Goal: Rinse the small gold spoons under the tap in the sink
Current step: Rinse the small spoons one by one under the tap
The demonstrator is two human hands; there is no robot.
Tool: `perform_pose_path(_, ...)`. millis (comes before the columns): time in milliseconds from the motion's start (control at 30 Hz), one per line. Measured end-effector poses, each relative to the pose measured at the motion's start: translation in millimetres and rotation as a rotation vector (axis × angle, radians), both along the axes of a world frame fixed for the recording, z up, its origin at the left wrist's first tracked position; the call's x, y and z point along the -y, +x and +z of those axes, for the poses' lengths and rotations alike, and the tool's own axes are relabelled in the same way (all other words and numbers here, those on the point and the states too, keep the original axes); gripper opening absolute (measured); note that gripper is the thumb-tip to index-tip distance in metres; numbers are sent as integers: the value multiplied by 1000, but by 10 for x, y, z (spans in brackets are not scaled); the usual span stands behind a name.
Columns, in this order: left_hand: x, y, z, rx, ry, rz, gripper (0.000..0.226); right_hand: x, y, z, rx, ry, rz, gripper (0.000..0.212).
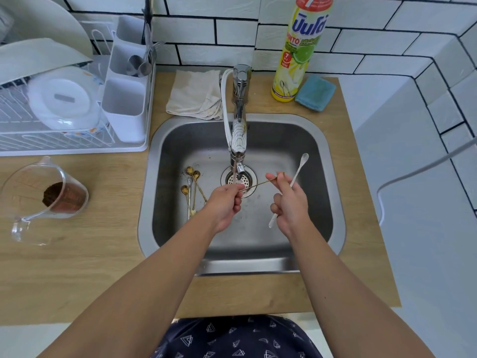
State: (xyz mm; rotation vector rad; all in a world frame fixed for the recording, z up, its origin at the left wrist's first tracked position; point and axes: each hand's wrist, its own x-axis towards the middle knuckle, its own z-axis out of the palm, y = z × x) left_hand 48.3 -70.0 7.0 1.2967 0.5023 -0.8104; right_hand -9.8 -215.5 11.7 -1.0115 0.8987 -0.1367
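Wood counter [108,275]: rack [64,148], jug [38,197], cloth [196,94].

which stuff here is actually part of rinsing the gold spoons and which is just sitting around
In the job: gold spoon held by left hand and right hand; tap; sink; gold spoons waiting in the basin.

Lying about: white spoon in the right hand, cloth, dish soap bottle, blue sponge, measuring jug, dish rack.
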Motion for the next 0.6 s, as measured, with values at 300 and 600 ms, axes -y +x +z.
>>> perform_pose_path(300,-216,118,-12,173,95,-238,9,78,97,-29,-37,-125,16,7)
perform_pose_path(600,-238,-120,52,-5,-55,92,9,-525,135,-137,-80,-24,232,10)
